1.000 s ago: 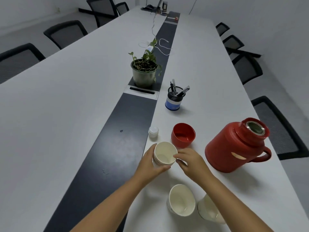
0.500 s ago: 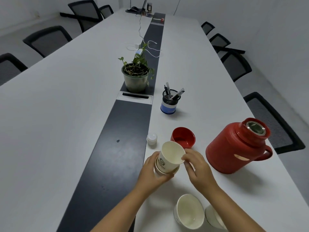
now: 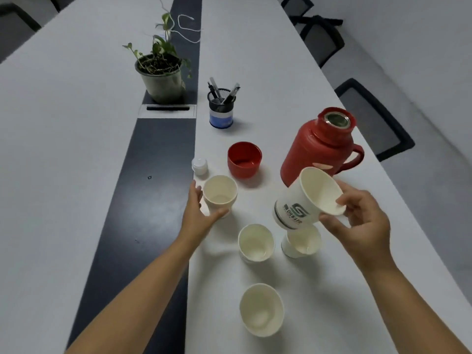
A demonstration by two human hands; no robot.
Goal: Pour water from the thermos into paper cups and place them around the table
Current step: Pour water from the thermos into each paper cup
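My right hand [image 3: 362, 221] pinches the rim of a white paper cup [image 3: 306, 200] with a green logo, holding it tilted in the air in front of the red thermos [image 3: 319, 144]. The thermos stands uncapped on the white table, handle to the right. My left hand [image 3: 198, 213] grips a stack of paper cups [image 3: 220, 192] standing on the table. Three empty paper cups stand nearer me: a middle cup [image 3: 256, 242], a right cup [image 3: 302, 242] partly hidden under the held one, and a near cup [image 3: 261, 309].
The red thermos lid [image 3: 244, 159] lies mouth up beside a small white stopper [image 3: 199, 166]. Behind them stand a pen holder [image 3: 221, 108] and a potted plant [image 3: 161, 72] on the table's dark centre strip [image 3: 153, 175]. Black chairs [image 3: 370, 118] line the right edge.
My right hand has pulled the top cup off the stack and carried it right, toward the thermos. My left hand stays on the stack. The camera has tilted down, revealing a third loose cup.
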